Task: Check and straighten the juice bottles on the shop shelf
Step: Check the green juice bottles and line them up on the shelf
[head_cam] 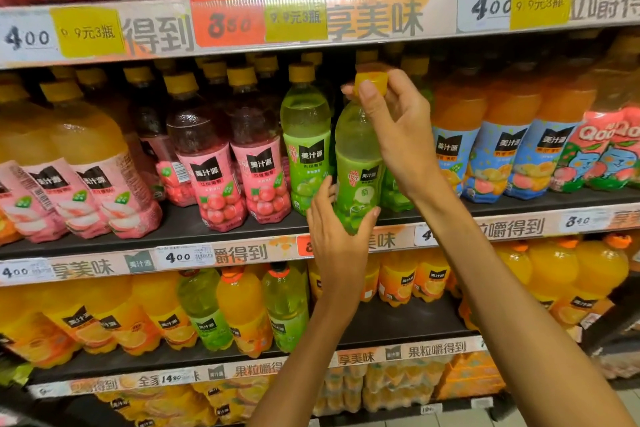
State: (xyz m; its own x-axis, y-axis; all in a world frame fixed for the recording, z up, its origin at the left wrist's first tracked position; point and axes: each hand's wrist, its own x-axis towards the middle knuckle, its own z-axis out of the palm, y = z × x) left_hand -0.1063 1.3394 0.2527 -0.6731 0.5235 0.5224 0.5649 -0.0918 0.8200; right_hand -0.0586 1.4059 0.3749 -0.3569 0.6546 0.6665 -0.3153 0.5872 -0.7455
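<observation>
Head view: both our hands are on one green grape juice bottle [358,163] at the front edge of the middle shelf [180,229].

Right hand [398,128]: thumb and fingers pinch the bottle's yellow cap [372,80] from above, wrist angled down to the right.

Left hand [334,236]: thumb and fingers curled round the bottle's base, gripping it from below-front. The base sits about level with the shelf lip; we can't tell if it rests on the shelf or is lifted.

The bottle leans slightly, top to the right, label roughly toward us. Just left of it stands a second green bottle [304,146], upright, label forward.

Further left: two red grape bottles [235,163], then peach-labelled yellow bottles [93,163]. Right of our wrist: orange bottles with blue labels [498,149], then Qoo packs [609,152] at the edge.

Price strip [311,15] above carries yellow and orange tags. Lower shelf [398,326] holds orange bottles with two green ones mixed in.
</observation>
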